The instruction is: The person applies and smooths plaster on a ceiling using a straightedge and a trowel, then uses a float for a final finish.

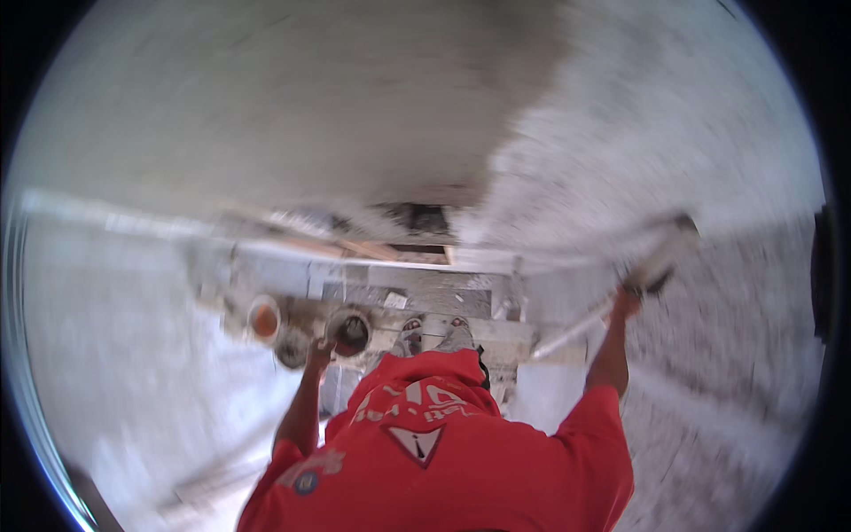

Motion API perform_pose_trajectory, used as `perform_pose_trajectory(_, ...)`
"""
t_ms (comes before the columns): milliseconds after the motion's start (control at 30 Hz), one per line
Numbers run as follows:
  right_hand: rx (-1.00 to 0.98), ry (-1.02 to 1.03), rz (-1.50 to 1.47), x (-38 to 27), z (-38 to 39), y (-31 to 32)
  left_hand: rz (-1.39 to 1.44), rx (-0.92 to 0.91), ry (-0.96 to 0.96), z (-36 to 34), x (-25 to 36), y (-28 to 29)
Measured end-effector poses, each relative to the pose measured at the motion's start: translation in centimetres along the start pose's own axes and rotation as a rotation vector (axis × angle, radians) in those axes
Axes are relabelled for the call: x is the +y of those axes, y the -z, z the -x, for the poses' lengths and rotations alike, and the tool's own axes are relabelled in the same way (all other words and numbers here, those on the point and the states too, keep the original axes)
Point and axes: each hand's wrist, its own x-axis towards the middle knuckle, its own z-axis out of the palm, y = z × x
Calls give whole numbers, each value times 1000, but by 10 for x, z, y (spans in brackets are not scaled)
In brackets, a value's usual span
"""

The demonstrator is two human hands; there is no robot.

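Observation:
My left hand is closed at the side of a small round bucket with dark stuff inside, held low to the left of my feet. Out to the right, my right hand is wrapped round a long, flat plastering float. The float is smeared by motion and slants up toward the rough wall; whether it touches the wall I cannot tell. Ahead, smooth grey plaster covers the left and middle of the wall, and rough whitish wall shows to the right.
My feet stand on a narrow board platform. On the left are a pale bucket with an orange inside and a dark round container. A wooden frame edge surrounds a dark opening at the wall's foot.

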Motion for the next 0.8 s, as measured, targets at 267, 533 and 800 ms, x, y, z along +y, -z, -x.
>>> perform_pose_trajectory(267,-306,-153,-540,-64,15,64,137,233,267,85,-51,-21)
perform_pose_trajectory(533,-337,-193,-738,-59,31,96,90,210,258,78,-90,-36)
perform_pose_trajectory(800,-309,377,135,57,112,74,249,246,293,81,-93,-28)
